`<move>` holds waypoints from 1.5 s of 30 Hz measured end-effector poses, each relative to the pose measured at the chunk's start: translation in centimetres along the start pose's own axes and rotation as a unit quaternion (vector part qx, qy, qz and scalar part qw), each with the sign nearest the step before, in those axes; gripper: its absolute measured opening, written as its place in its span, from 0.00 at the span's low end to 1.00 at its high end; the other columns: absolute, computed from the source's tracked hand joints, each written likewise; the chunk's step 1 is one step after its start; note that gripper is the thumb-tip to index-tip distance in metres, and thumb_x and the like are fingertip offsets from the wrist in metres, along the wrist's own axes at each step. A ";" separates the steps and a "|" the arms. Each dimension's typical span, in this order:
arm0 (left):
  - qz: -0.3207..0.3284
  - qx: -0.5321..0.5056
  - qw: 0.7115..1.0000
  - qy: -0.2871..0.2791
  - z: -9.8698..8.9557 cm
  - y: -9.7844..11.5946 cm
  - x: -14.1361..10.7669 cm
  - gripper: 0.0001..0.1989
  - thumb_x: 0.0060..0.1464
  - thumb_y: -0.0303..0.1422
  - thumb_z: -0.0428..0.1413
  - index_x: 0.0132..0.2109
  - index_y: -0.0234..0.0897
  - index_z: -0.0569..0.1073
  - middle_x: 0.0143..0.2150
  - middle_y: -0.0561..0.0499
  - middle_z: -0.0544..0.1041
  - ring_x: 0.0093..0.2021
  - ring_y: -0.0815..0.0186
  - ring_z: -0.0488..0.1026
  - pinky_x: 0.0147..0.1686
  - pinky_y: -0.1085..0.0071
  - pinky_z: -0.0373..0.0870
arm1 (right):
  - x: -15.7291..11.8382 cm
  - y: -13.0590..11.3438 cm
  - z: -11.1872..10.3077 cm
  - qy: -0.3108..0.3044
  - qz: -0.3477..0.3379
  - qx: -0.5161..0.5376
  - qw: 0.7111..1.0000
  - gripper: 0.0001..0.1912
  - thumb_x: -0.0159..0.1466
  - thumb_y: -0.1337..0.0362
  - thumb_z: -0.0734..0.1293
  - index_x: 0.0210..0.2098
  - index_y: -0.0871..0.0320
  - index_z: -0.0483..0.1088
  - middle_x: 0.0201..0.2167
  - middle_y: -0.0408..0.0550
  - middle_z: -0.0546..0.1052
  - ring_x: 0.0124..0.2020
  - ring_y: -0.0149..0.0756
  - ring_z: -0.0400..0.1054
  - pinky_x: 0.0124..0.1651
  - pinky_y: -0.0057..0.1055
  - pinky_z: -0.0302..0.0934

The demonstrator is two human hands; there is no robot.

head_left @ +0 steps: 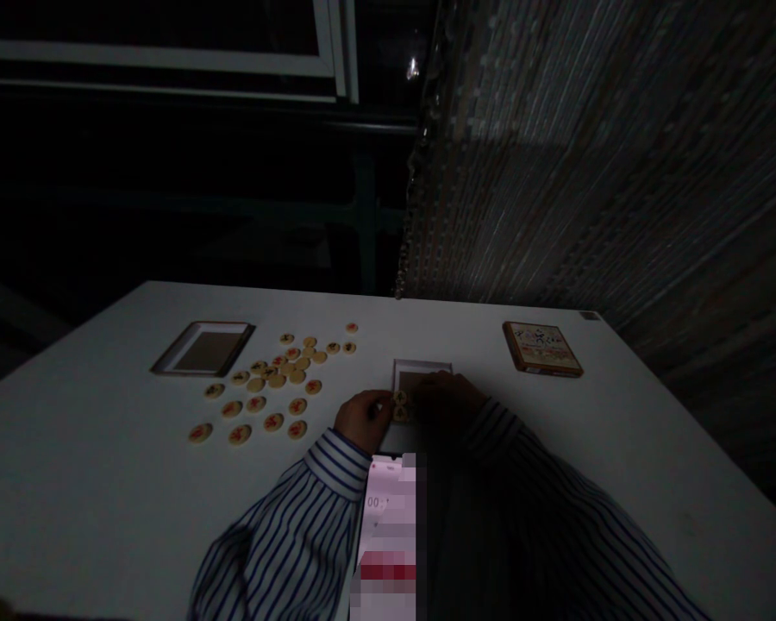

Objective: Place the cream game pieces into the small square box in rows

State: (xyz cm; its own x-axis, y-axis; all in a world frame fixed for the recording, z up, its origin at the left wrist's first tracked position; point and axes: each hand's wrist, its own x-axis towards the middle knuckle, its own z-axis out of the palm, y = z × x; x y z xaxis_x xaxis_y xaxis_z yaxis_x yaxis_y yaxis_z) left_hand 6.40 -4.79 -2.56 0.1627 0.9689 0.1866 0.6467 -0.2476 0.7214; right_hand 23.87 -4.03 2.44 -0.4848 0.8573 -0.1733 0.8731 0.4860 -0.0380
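A shallow open box (420,366) lies in front of me, with a few round xiangqi pieces (399,412) bearing black characters at its left side. At the box's left edge is my left hand (362,418), its fingers curled and closed, the tips right by those pieces. Whether it grips the edge or a piece I cannot make out. Deep in shadow, my right hand (449,397) is over the right part of the box and covers it. Its fingers are too dark to read. Many more xiangqi pieces (277,379), marked red or black or blank, lie scattered to the left.
On the white table (116,483), another shallow open tray (203,349) lies at the far left. A closed box with a printed lid (543,348) is at the right. A lit phone (388,517) lies below my hands. A bead curtain (530,155) hangs behind the table.
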 end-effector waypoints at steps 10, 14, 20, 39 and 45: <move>0.000 -0.005 1.000 -0.002 0.0 0.1 -0.1 0.10 0.46 0.31 0.50 0.36 0.35 0.73 0.34 0.49 0.76 0.34 0.67 0.72 0.36 0.71 0.68 | 0.0 0.0 0.0 0.019 -0.013 0.015 1.000 0.13 0.58 0.58 0.57 0.37 0.55 0.68 0.38 0.49 0.70 0.36 0.34 0.63 0.32 0.26 0.53; 0.002 -0.005 1.000 -0.001 -0.1 0.2 -0.1 0.10 0.46 0.32 0.50 0.36 0.35 0.73 0.32 0.49 0.76 0.32 0.67 0.72 0.35 0.71 0.68 | 0.1 0.3 0.4 0.017 -0.021 0.011 1.000 0.13 0.56 0.57 0.58 0.38 0.54 0.67 0.37 0.48 0.70 0.37 0.35 0.63 0.32 0.26 0.54; -0.002 0.001 1.000 -0.004 -0.1 0.3 0.0 0.10 0.46 0.31 0.50 0.36 0.36 0.73 0.33 0.50 0.76 0.33 0.67 0.71 0.35 0.70 0.68 | 0.4 0.5 0.7 0.026 -0.012 0.014 1.000 0.13 0.56 0.58 0.59 0.37 0.55 0.68 0.37 0.49 0.70 0.36 0.34 0.63 0.32 0.26 0.54; 0.000 -0.006 1.000 -0.003 0.0 0.1 -0.1 0.11 0.46 0.32 0.50 0.36 0.36 0.73 0.33 0.49 0.76 0.33 0.67 0.71 0.36 0.70 0.68 | 0.1 0.0 -0.3 -0.007 -0.005 -0.003 1.000 0.13 0.58 0.60 0.56 0.38 0.56 0.68 0.37 0.51 0.70 0.37 0.36 0.63 0.31 0.28 0.54; 0.001 -0.009 1.000 -0.008 0.0 0.1 -0.1 0.11 0.46 0.32 0.50 0.36 0.36 0.73 0.33 0.49 0.76 0.32 0.67 0.71 0.35 0.70 0.68 | 0.1 0.1 -0.1 0.007 -0.010 -0.002 1.000 0.13 0.57 0.58 0.57 0.37 0.55 0.68 0.37 0.49 0.70 0.36 0.35 0.63 0.31 0.27 0.54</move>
State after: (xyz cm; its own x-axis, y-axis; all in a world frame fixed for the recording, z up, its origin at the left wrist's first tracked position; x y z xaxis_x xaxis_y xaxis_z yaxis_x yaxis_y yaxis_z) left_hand 6.45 -4.92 -2.52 0.1754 0.9683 0.1778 0.6326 -0.2493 0.7332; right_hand 23.96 -3.88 2.52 -0.5024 0.8499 -0.1590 0.8633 0.5034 -0.0371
